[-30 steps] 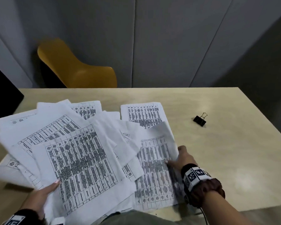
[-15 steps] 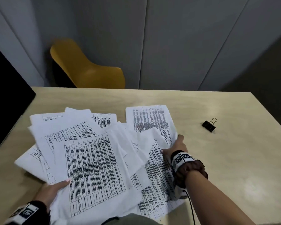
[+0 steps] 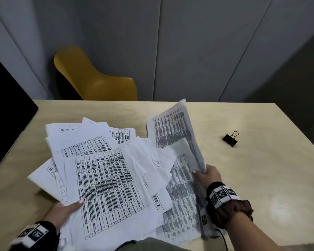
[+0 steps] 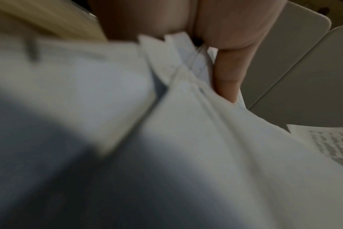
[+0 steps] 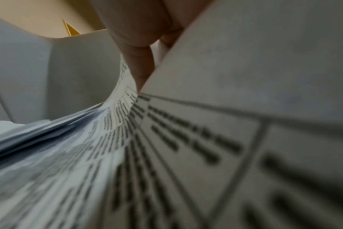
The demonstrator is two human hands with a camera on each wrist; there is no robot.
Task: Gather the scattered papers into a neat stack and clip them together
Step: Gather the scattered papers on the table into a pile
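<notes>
Several printed sheets lie fanned over the near left of the wooden table [image 3: 261, 178]. My left hand [image 3: 67, 211] pinches the near-left edge of the fanned pile [image 3: 105, 187], thumb on top; the left wrist view shows a finger [image 4: 229, 74] against the paper edges [image 4: 186, 139]. My right hand [image 3: 207, 175] grips the lower edge of the right-hand sheets [image 3: 172, 129], which stand tilted up off the table. In the right wrist view a finger [image 5: 139, 58] pinches those printed pages [image 5: 186, 139]. A black binder clip [image 3: 230, 139] lies alone to the right, apart from both hands.
A yellow chair [image 3: 98, 80] stands behind the table's far edge against a grey panelled wall. A black screen-like object [image 3: 5, 109] sits at the far left. The table's near edge runs just in front of my body.
My right hand, which was pressing on the right-hand sheets, has taken hold of them and lifted them upright off the table. The left hand keeps its hold on the pile.
</notes>
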